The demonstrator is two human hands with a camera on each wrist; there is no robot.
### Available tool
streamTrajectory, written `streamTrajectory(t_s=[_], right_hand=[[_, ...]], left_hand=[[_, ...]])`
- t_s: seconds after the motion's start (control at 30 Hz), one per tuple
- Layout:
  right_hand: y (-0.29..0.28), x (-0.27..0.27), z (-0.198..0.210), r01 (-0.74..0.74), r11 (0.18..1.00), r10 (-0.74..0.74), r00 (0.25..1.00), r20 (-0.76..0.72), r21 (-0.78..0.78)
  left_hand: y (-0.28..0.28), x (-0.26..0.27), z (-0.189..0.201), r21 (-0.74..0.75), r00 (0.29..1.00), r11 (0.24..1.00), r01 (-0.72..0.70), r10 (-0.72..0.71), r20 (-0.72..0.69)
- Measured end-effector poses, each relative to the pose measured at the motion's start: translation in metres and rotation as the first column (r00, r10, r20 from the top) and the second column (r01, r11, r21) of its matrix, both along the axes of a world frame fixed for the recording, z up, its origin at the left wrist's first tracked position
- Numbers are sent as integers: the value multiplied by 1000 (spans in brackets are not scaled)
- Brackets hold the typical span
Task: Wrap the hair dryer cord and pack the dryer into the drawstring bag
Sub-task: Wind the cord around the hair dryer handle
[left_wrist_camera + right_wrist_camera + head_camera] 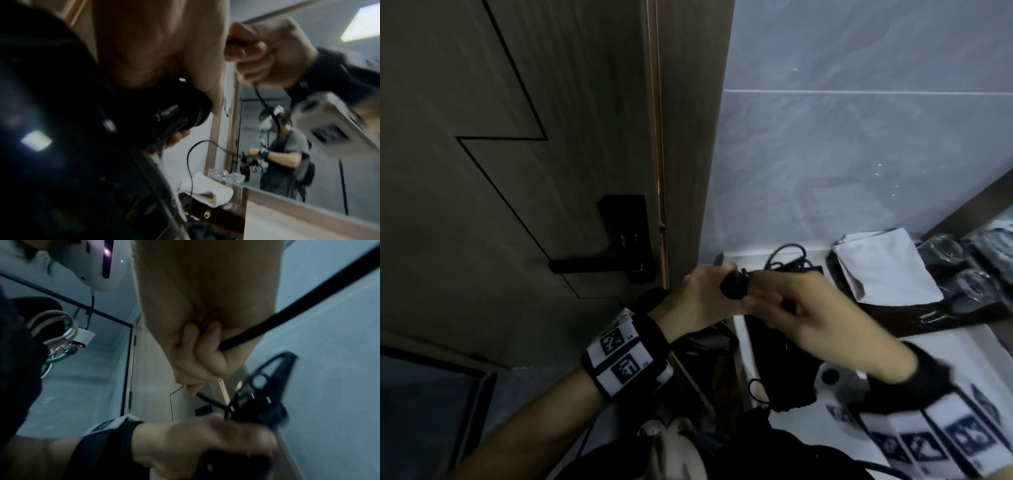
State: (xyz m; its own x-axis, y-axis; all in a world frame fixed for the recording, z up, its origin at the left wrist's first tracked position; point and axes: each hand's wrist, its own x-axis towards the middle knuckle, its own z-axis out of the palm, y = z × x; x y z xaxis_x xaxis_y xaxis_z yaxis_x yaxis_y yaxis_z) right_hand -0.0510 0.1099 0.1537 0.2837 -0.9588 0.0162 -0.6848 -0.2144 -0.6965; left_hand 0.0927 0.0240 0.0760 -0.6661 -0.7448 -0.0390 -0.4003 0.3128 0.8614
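My left hand [702, 294] grips the black hair dryer [734, 286] above the counter's left end, close to the door. In the left wrist view the dryer [180, 113] sits under my palm. My right hand [801, 308], just right of it, is curled round the black cord [287, 316], which runs through my right fingers [201, 356] to the dryer [261, 404]. More cord [787, 257] lies looped on the counter behind my hands. The black drawstring bag [780, 370] lies on the counter below them, partly hidden by my right forearm.
A wooden door with a black handle [599, 265] stands close on the left. A white folded cloth [883, 267] and glasses [941, 250] sit at the back right by a framed mirror [308, 162]. The white counter [945, 356] runs rightward.
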Motion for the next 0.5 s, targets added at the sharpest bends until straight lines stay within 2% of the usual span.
streamTrajectory(t_s=[0.03,0.1,0.17,0.23,0.3,0.37,0.5], right_hand=[[4,1,-6,-1,1000,0,998,61,29],[9,-6,-22,16,995,-29,990,142,95],[9,-19,-35,77,989,-84,995,52,130],[8,-31,-46,157,975,-153,988,-36,159],[8,-37,-53,199,966,-194,980,-50,163],[7,-38,-57,203,969,-207,978,10,139],[3,-36,-60,123,987,-139,978,157,107]], left_hand=[[-1,0,0,33,998,999,-30,31,-55],[-2,1,-2,62,995,997,-54,59,-78],[-4,3,0,207,995,977,-41,59,-80],[-6,6,3,304,993,951,60,-25,-119],[-5,9,7,277,985,947,165,-142,-102],[-4,9,14,273,974,936,221,-198,-109],[1,6,22,335,959,923,191,-102,-265]])
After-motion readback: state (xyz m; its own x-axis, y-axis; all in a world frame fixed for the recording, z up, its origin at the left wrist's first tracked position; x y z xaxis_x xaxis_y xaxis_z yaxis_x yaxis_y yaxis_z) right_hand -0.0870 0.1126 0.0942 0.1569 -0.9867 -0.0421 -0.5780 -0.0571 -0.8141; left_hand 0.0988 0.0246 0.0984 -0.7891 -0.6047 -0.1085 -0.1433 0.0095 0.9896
